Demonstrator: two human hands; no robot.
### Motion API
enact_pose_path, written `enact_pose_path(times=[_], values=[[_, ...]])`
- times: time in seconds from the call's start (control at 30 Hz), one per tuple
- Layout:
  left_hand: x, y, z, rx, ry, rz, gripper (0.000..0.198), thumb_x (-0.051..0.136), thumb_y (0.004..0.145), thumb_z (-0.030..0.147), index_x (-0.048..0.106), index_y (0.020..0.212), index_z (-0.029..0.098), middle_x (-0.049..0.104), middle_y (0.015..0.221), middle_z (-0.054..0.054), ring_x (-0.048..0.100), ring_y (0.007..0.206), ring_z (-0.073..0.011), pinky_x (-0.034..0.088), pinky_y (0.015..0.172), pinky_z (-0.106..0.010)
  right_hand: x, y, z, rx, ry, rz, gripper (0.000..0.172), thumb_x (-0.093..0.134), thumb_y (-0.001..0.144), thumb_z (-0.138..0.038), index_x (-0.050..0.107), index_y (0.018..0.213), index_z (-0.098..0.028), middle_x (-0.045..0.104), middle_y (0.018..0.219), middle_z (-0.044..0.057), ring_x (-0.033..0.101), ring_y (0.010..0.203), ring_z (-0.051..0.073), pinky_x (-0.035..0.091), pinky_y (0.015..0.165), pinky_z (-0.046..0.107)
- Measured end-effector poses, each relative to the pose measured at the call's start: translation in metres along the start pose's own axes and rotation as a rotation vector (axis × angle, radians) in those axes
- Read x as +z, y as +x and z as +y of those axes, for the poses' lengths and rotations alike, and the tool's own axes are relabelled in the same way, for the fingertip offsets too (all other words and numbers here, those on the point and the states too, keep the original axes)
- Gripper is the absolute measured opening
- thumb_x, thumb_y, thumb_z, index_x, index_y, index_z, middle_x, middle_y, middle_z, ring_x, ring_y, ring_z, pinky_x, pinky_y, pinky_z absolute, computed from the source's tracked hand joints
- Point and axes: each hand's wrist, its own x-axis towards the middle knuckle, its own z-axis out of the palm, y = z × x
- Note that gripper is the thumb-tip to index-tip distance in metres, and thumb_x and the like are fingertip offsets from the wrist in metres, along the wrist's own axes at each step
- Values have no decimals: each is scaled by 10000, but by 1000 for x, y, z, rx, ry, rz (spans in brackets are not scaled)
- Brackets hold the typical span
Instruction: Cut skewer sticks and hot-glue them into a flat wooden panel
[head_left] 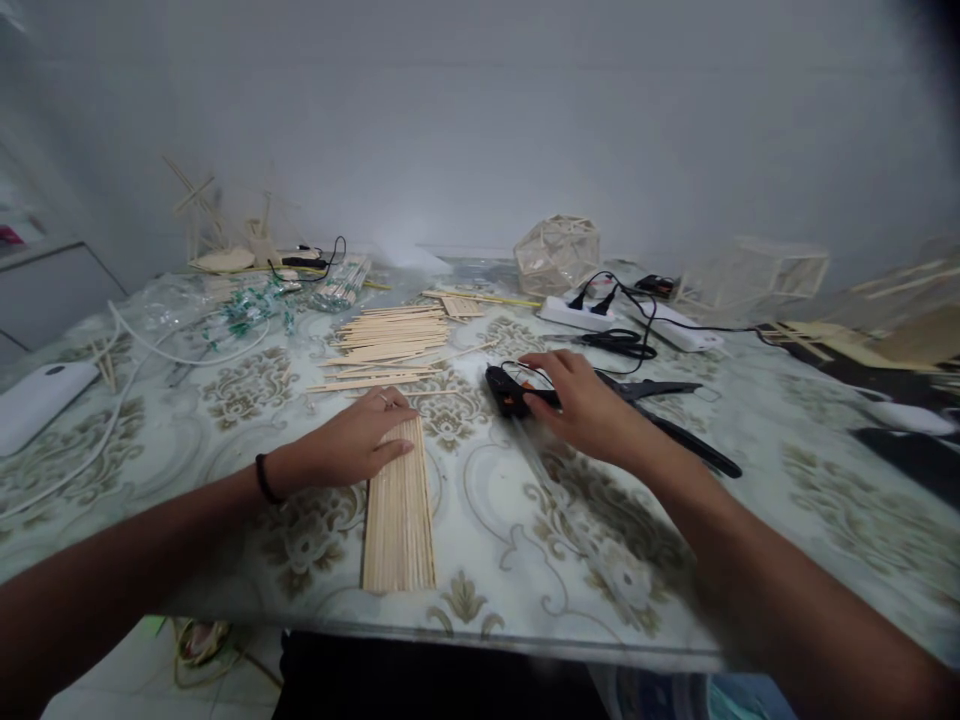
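My left hand (pixel 375 435) lies over the far end of a panel of thin wooden sticks (pixel 400 530) set side by side. Its thumb is stretched across the top face, and the other fingertips are partly hidden at the far edge. Further right, my right hand (pixel 581 400) is closed round a black glue gun (pixel 510 393) with an orange trigger, low over the table. A clear glue stick (pixel 559 490) trails back from the gun toward the near edge. Right beside that hand lie black-handled pliers or cutters (pixel 675 425), partly covered by the wrist.
Loose wooden sticks (pixel 394 335) are piled beyond the panel. Black scissors (pixel 619 343) and a white power strip (pixel 577 313) with black cords lie behind the right hand. Stick-built frames (pixel 559 255) stand along the wall. Plastic wrappers (pixel 247 310) and a white cable (pixel 124 400) are at left.
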Motion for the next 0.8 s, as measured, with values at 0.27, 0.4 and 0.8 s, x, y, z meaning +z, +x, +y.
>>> enact_pose_path(times=[0.27, 0.4, 0.8], values=[[0, 0, -2, -4, 41, -35, 632, 648, 972, 510, 536, 1480, 153, 558, 1425, -187, 479, 1354, -328, 392, 1178, -492, 8, 7, 16, 117, 40, -236, 709, 577, 785, -62, 474, 1485, -105, 657, 1314, 206, 632, 1232, 325, 489, 1051, 420], [1, -1, -6, -62, 7, -31, 822, 679, 933, 582, 399, 1586, 169, 522, 1477, -190, 458, 1387, -338, 377, 1195, -496, 9, 8, 10, 113, 53, -228, 714, 590, 767, -65, 483, 1469, -131, 680, 1307, 189, 665, 1186, 309, 492, 999, 382], [-8, 5, 3, -166, -24, 260, 273, 593, 986, 388, 585, 1166, 184, 637, 1130, -97, 610, 988, -229, 498, 900, -363, 1, 4, -23, 79, 305, -180, 315, 502, 960, -476, 628, 896, -194, 677, 790, 44, 586, 702, 200, 435, 659, 300]])
